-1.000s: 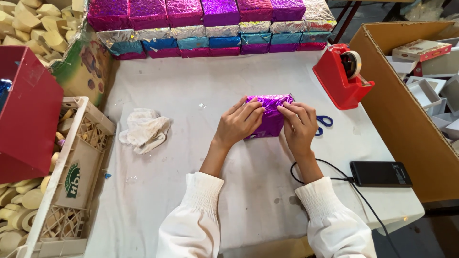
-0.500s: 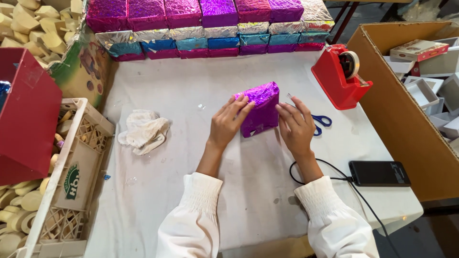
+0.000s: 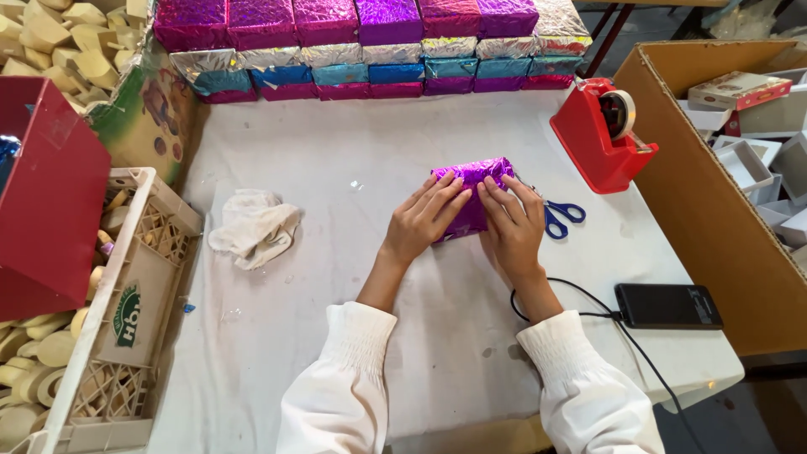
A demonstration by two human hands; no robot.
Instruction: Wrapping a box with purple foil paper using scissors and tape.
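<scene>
A small box wrapped in shiny purple foil [image 3: 472, 178] lies on the white table [image 3: 353, 168] in front of me. My left hand [image 3: 424, 217] presses flat on its left side, fingers stretched over the foil. My right hand [image 3: 513, 224] rests on its right side, fingers spread over the wrapping. Both hands touch the box and cover its near half. Blue-handled scissors [image 3: 561, 215] lie just right of my right hand.
Rows of foil-wrapped boxes [image 3: 370, 42] line the back. A red tape dispenser [image 3: 601, 134] stands at the right, a crumpled white cloth [image 3: 255, 227] at the left, a black phone with cable [image 3: 668, 305] near the right. A cardboard box [image 3: 714, 193] and a plastic crate [image 3: 118, 311] flank the table.
The purple box was tipped up on its edge half a second ago; now it lies flat again with both hands pressed on it.
</scene>
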